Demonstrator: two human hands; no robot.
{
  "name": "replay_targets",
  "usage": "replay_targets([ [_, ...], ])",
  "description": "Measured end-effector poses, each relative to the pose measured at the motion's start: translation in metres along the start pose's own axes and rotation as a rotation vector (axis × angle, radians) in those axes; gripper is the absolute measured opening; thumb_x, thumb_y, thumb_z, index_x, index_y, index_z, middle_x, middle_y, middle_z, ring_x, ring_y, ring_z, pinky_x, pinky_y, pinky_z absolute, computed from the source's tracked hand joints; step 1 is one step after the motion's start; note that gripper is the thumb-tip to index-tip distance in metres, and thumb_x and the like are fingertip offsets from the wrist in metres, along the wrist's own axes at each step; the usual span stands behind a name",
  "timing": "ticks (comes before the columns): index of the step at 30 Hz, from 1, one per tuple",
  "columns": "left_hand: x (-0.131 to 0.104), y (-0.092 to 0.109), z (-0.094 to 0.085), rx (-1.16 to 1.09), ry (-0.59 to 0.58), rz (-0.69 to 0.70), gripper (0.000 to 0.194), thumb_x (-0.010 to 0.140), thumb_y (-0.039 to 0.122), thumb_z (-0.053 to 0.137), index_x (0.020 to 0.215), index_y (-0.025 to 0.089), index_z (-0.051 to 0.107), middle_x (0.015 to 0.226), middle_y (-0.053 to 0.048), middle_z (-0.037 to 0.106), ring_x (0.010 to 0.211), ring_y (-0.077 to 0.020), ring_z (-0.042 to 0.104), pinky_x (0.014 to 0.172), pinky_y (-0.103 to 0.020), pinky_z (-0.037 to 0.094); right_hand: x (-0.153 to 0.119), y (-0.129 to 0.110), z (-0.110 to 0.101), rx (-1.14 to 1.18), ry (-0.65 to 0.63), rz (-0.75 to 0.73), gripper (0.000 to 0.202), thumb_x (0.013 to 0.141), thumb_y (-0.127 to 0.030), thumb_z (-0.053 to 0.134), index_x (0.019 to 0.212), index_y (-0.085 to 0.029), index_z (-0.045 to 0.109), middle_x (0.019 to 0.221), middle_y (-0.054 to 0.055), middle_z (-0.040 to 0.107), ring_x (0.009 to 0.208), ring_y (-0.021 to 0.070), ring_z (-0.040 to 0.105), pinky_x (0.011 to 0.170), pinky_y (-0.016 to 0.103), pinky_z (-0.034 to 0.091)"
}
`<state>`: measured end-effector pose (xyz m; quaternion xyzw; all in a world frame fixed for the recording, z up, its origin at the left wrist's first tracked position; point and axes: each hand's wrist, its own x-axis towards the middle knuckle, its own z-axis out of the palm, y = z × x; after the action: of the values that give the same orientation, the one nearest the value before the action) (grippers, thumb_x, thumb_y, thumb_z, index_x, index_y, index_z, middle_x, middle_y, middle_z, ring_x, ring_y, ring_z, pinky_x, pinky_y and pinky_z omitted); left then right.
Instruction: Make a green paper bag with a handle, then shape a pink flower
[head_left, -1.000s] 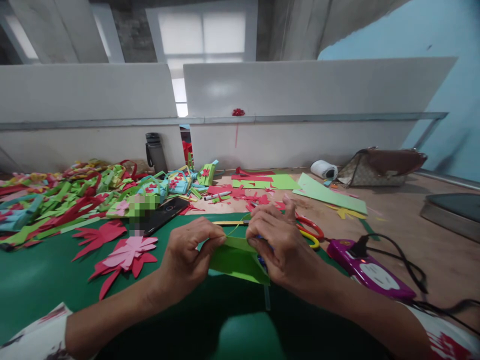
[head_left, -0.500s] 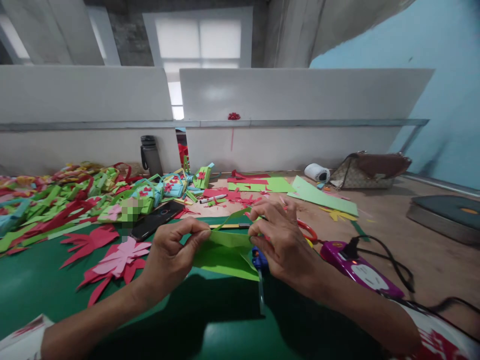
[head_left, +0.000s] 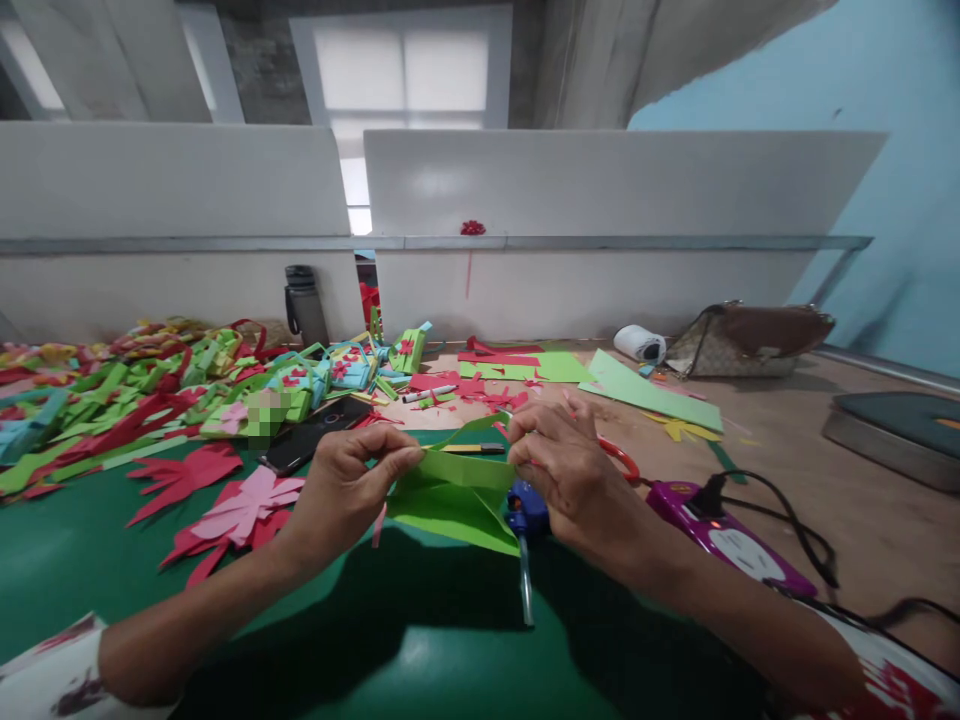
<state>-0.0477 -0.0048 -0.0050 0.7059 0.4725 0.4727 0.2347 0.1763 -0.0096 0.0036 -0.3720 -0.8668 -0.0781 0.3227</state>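
Note:
A folded bright green sheet (head_left: 450, 510), like thin foam or stiff paper, is stretched between my two hands above the green mat. My left hand (head_left: 364, 475) pinches its left upper edge between thumb and fingertips. My right hand (head_left: 566, 465) grips the right upper corner, its fingertips partly hidden behind the knuckles. A narrow green strip rises behind the fold. Close under my right hand lies a blue glue gun (head_left: 529, 510) with a clear stick (head_left: 526, 590) poking out toward me. A red loop handle (head_left: 619, 458) shows just beyond that hand.
Pink and red cut-out flowers (head_left: 247, 510) lie at left beside a black phone (head_left: 319, 435). Behind them spreads a pile of colourful cut pieces (head_left: 127, 400) and a dark bottle (head_left: 304, 305). A purple power strip (head_left: 727, 535) with cables sits at right, a handbag (head_left: 750, 340) farther back.
My right hand has shifted slightly right and turned, its fingers closing more over the sheet's corner. The fold has opened a little. A small pink strip now shows below my left hand.

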Motion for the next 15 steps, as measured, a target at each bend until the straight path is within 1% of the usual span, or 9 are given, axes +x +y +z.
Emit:
replay_targets([
  [1, 0.001, 0.000, 0.001, -0.027, 0.000, -0.020, 0.022, 0.075, 0.031, 0.059, 0.061, 0.014, 0.061, 0.057, 0.000, 0.056, 0.054, -0.0111, 0.048, 0.050, -0.020, 0.036, 0.001, 0.000, 0.001, 0.009, 0.001, 0.009, 0.019, 0.077, -0.001, 0.043, 0.072, -0.017, 0.051, 0.087, 0.004, 0.055, 0.089, 0.0191, 0.051, 0.097, 0.052, 0.020],
  [3, 0.003, 0.001, 0.002, -0.120, -0.007, -0.090, 0.023, 0.074, 0.032, 0.059, 0.061, 0.014, 0.059, 0.055, 0.002, 0.052, 0.051, -0.0091, 0.045, 0.047, -0.019, 0.034, 0.002, 0.002, 0.004, 0.050, -0.013, 0.044, 0.017, 0.080, -0.005, 0.045, 0.070, -0.017, 0.052, 0.086, 0.005, 0.056, 0.086, 0.0189, 0.052, 0.093, 0.050, 0.028],
  [5, 0.005, 0.001, 0.003, -0.246, -0.036, -0.191, 0.022, 0.072, 0.033, 0.061, 0.061, 0.013, 0.057, 0.053, 0.004, 0.050, 0.047, -0.0075, 0.043, 0.043, -0.018, 0.032, 0.002, 0.003, 0.007, 0.124, -0.034, 0.069, 0.015, 0.082, -0.010, 0.047, 0.072, -0.017, 0.055, 0.088, 0.006, 0.058, 0.086, 0.0188, 0.054, 0.086, 0.043, 0.038],
  [7, 0.007, -0.001, 0.004, -0.385, -0.063, -0.296, 0.023, 0.070, 0.033, 0.064, 0.062, 0.013, 0.055, 0.051, 0.004, 0.050, 0.043, -0.0068, 0.043, 0.041, -0.018, 0.032, 0.002, 0.005, 0.009, 0.198, -0.044, 0.072, 0.011, 0.084, -0.013, 0.048, 0.081, -0.017, 0.059, 0.094, 0.007, 0.060, 0.091, 0.0188, 0.055, 0.081, 0.036, 0.043],
  [9, 0.009, -0.003, 0.003, -0.523, -0.073, -0.395, 0.024, 0.067, 0.032, 0.067, 0.063, 0.014, 0.053, 0.051, 0.004, 0.051, 0.041, -0.0072, 0.045, 0.039, -0.018, 0.034, 0.001, 0.006, 0.009, 0.230, -0.033, 0.062, 0.016, 0.085, -0.015, 0.049, 0.096, -0.017, 0.059, 0.100, 0.008, 0.062, 0.097, 0.0187, 0.055, 0.084, 0.034, 0.044],
  [11, 0.010, -0.005, 0.003, -0.644, -0.081, -0.487, 0.024, 0.065, 0.030, 0.069, 0.065, 0.014, 0.053, 0.052, 0.003, 0.053, 0.041, -0.0082, 0.049, 0.039, -0.019, 0.037, 0.000, 0.007, 0.008, 0.210, -0.001, 0.056, 0.024, 0.084, -0.017, 0.051, 0.107, -0.017, 0.057, 0.107, 0.008, 0.062, 0.101, 0.0194, 0.056, 0.086, 0.035, 0.044],
  [12, 0.011, -0.006, 0.003, -0.691, -0.083, -0.526, 0.024, 0.064, 0.029, 0.070, 0.067, 0.014, 0.052, 0.053, 0.003, 0.054, 0.041, -0.0087, 0.050, 0.039, -0.019, 0.038, 0.000, 0.007, 0.008, 0.193, 0.028, 0.054, 0.027, 0.083, -0.018, 0.052, 0.110, -0.018, 0.056, 0.108, 0.008, 0.062, 0.102, 0.0197, 0.056, 0.086, 0.035, 0.045],
  [13, 0.011, -0.007, 0.003, -0.727, -0.084, -0.557, 0.024, 0.064, 0.028, 0.071, 0.068, 0.014, 0.052, 0.054, 0.003, 0.055, 0.042, -0.0090, 0.052, 0.039, -0.019, 0.039, -0.001, 0.007, 0.007, 0.177, 0.065, 0.050, 0.028, 0.083, -0.018, 0.053, 0.111, -0.019, 0.055, 0.108, 0.008, 0.063, 0.101, 0.0199, 0.057, 0.086, 0.035, 0.045],
  [15, 0.011, -0.010, 0.005, -0.776, -0.068, -0.589, 0.025, 0.063, 0.027, 0.071, 0.071, 0.014, 0.052, 0.056, 0.002, 0.056, 0.044, -0.0096, 0.054, 0.040, -0.019, 0.041, -0.003, 0.005, 0.007, 0.158, 0.165, 0.015, 0.023, 0.083, -0.019, 0.052, 0.106, -0.020, 0.056, 0.101, 0.007, 0.064, 0.097, 0.0198, 0.058, 0.083, 0.036, 0.046],
])
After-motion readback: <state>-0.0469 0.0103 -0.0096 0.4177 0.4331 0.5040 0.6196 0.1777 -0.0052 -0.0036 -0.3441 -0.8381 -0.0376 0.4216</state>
